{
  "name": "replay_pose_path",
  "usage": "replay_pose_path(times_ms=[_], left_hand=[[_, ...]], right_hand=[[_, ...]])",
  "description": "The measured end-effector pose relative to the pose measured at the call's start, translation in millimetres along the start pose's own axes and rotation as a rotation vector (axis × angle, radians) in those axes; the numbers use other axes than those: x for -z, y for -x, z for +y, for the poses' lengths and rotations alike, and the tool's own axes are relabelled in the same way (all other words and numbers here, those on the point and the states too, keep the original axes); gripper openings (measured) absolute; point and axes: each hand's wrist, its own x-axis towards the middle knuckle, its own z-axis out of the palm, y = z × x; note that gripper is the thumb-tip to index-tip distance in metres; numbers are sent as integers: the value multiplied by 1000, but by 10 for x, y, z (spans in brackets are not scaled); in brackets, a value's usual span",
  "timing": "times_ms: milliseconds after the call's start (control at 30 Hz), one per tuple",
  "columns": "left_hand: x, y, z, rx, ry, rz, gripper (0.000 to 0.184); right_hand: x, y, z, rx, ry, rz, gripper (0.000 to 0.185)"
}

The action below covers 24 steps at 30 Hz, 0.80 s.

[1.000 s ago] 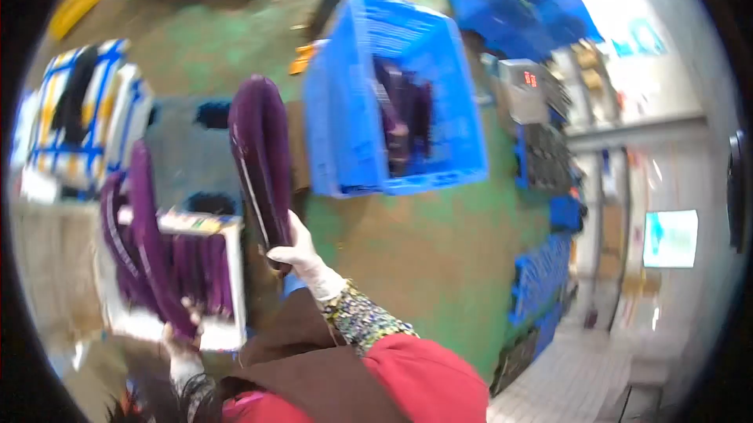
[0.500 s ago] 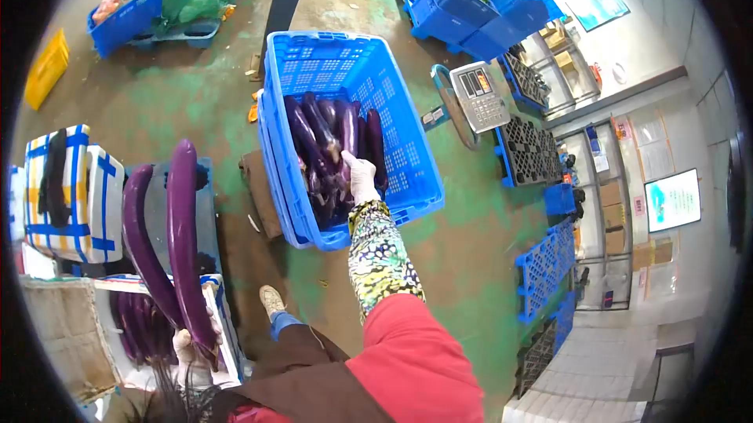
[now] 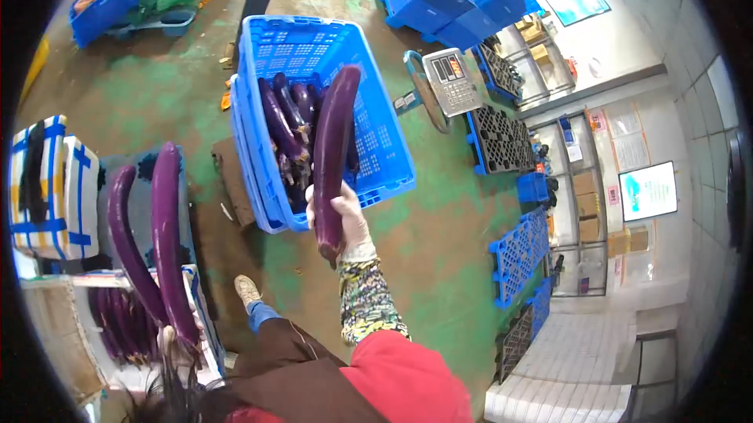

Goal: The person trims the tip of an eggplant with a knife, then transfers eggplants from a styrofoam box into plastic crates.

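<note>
My gloved right hand grips the stem end of a long purple eggplant, raised over the near part of a blue crate. More eggplants lie inside that crate. At lower left my gloved left hand, partly hidden by hair, is closed around the lower ends of two long eggplants, a curved one and a straighter one. Beneath them is an open white foam box with a row of eggplants inside.
A scale with a keypad display stands right of the crate. A taped foam box is at far left. Blue crates are stacked at the back; black pallets and blue pallets line the right side.
My right hand has lifted an eggplant up out of the blue crate. The left hand still holds its two eggplants. The whole view has shifted slightly.
</note>
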Motion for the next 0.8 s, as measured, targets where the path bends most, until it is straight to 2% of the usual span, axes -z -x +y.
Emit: replay_pose_path(times_ms=[33, 67, 100, 167, 233, 300, 333, 400, 433, 467, 500, 533, 567, 633, 667, 733, 800], left_hand=[[-224, -13, -74, -44, 77, 116, 77], [-172, 9, -141, -216, -116, 216, 74], [-395, 4, -136, -177, -126, 314, 71], [-386, 82, -217, -182, -34, 275, 72], [-570, 146, -221, -217, -126, 280, 72], [-473, 338, -243, -167, -96, 353, 73], [-558, 358, -213, -146, -174, 324, 75], [-522, 476, -282, -282, -191, 331, 74], [-385, 555, -247, -162, -91, 199, 74], [-483, 577, -268, -177, -55, 203, 73], [-681, 580, -266, -189, -7, 240, 74], [-581, 650, -319, -236, -23, 299, 77], [-573, 670, -362, -319, -68, 320, 79], [-668, 673, -351, -361, -112, 338, 81], [-676, 698, -349, -370, -128, 337, 80], [-719, 722, -325, -393, -202, 350, 79], [-760, 729, -310, -410, -251, 412, 80]], right_hand=[[-64, 42, 91, -68, 18, 8, 74], [-149, 92, 191, -112, -45, 7, 74], [-203, 130, 295, -147, -56, -2, 74], [-293, 233, 499, -209, -195, -35, 76], [-409, 344, 685, -262, -229, -60, 76], [-548, 432, 845, -306, -242, -106, 75], [-596, 460, 940, -337, -241, -130, 75], [-767, 526, 1056, -395, -242, -150, 74], [-839, 556, 1123, -419, -229, -154, 73], [-918, 591, 1196, -443, -216, -162, 73], [-1027, 646, 1260, -480, -253, -151, 69], [-1082, 677, 1377, -456, -250, -206, 66], [-1124, 704, 1462, -528, -284, -247, 66], [-1382, 787, 1571, -517, -222, -210, 68], [-1421, 810, 1684, -641, -328, -239, 64], [-1500, 898, 1826, -637, -354, -281, 56], [-1612, 939, 1918, -570, -250, -360, 49]])
